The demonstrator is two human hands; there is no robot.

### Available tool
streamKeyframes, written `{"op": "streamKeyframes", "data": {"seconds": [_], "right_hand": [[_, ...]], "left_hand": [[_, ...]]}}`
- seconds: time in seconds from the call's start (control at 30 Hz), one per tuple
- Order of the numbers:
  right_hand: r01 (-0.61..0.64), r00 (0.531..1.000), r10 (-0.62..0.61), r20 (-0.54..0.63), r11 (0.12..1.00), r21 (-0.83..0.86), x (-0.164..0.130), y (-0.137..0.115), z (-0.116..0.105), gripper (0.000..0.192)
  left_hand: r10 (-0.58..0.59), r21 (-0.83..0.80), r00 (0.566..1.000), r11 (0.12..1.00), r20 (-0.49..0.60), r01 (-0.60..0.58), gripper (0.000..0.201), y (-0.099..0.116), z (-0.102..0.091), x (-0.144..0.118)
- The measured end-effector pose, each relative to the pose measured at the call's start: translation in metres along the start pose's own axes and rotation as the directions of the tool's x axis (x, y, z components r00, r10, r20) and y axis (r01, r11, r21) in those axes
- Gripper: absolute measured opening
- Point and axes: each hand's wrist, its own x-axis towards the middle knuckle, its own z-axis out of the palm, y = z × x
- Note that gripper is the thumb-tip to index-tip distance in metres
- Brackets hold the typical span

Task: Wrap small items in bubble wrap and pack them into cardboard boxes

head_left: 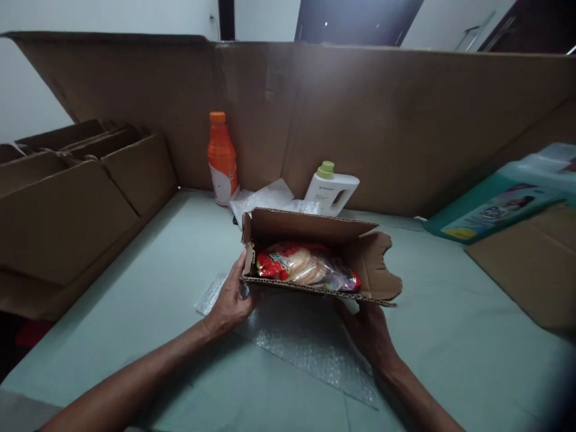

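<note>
A small open cardboard box (315, 231) is held just above the pale green table, tilted toward me. Inside it lies a red and clear snack packet (301, 267) with pale round biscuits. My left hand (231, 297) grips the box's near left corner, thumb along the side. My right hand (371, 333) holds the box from beneath at the near right, partly hidden by the torn right flap (380, 270). A sheet of bubble wrap (297, 342) lies flat on the table under the box and both hands.
An orange bottle (221, 159) and a white jug with a green cap (332, 189) stand behind the box beside clear plastic wrap (265, 198). Tall cardboard sheets (405, 120) wall the back. Cardboard boxes (67, 198) sit left; a teal package (499, 207) and flat cardboard (535, 264) sit right.
</note>
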Motion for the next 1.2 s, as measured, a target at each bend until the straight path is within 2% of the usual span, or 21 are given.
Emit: {"op": "streamKeyframes", "data": {"seconds": [0.17, 0.27, 0.37, 0.47, 0.53, 0.6, 0.67, 0.73, 0.8, 0.87, 0.93, 1.07, 1.13, 1.2], "right_hand": [[-0.06, 0.998, 0.058, 0.028, 0.995, 0.077, 0.021, -0.014, 0.001, 0.043], [-0.072, 0.996, 0.064, 0.059, 0.988, 0.136, 0.044, -0.018, 0.007, 0.045], [-0.043, 0.995, 0.029, 0.092, 0.987, 0.155, 0.06, -0.013, 0.009, 0.048], [0.004, 0.998, -0.014, 0.055, 0.983, 0.183, 0.053, -0.004, 0.001, 0.055], [0.068, 0.998, -0.065, -0.027, 0.987, 0.143, 0.033, -0.001, -0.006, 0.055], [0.187, 0.982, -0.185, -0.045, 0.981, 0.047, 0.004, -0.007, -0.005, 0.046], [0.359, 0.931, -0.356, 0.074, 0.933, -0.029, -0.025, -0.023, 0.009, 0.036], [0.511, 0.832, -0.482, 0.275, 0.859, -0.04, -0.048, -0.043, 0.03, 0.037], [0.595, 0.731, -0.525, 0.436, 0.803, -0.031, -0.063, -0.056, 0.048, 0.043], [0.624, 0.687, -0.517, 0.511, 0.78, -0.051, -0.069, -0.053, 0.052, 0.048], [0.613, 0.707, -0.486, 0.514, 0.783, -0.104, -0.071, -0.033, 0.038, 0.047], [0.459, 0.861, -0.36, 0.358, 0.854, -0.246, -0.065, 0.023, -0.012, 0.041], [0.37, 0.917, -0.307, 0.254, 0.891, -0.261, -0.052, 0.033, -0.029, 0.039], [0.301, 0.948, -0.27, 0.166, 0.931, -0.204, -0.03, 0.028, -0.031, 0.042]], "left_hand": [[-0.113, -0.105, 0.994, 0.988, -0.009, 0.111, 0.073, 0.021, -0.001, 0.025], [-0.14, -0.101, 0.99, 0.985, -0.002, 0.14, 0.073, 0.032, 0.0, 0.043], [-0.148, -0.073, 0.989, 0.986, 0.009, 0.148, 0.075, 0.035, -0.002, 0.049], [-0.105, 0.097, 0.994, 0.989, -0.039, 0.108, 0.079, 0.034, -0.015, 0.031], [-0.005, 0.28, 0.998, 0.96, -0.059, 0.022, 0.076, 0.033, -0.024, 0.009], [0.105, 0.43, 0.994, 0.897, 0.015, -0.101, 0.066, 0.034, -0.027, -0.013], [0.168, 0.508, 0.972, 0.83, 0.166, -0.23, 0.057, 0.034, -0.02, -0.029], [0.146, 0.54, 0.932, 0.781, 0.333, -0.315, 0.056, 0.034, -0.008, -0.037], [0.049, 0.573, 0.886, 0.746, 0.461, -0.34, 0.059, 0.031, -0.002, -0.041], [-0.053, 0.631, 0.865, 0.706, 0.499, -0.321, 0.062, 0.025, -0.009, -0.045], [-0.106, 0.688, 0.881, 0.67, 0.46, -0.279, 0.061, 0.018, -0.029, -0.054], [-0.087, 0.713, 0.937, 0.674, 0.338, -0.195, 0.056, 0.01, -0.071, -0.073], [-0.029, 0.683, 0.97, 0.715, 0.241, -0.148, 0.056, 0.011, -0.076, -0.067], [0.007, 0.607, 0.992, 0.79, 0.13, -0.085, 0.06, 0.015, -0.069, -0.046]]}}
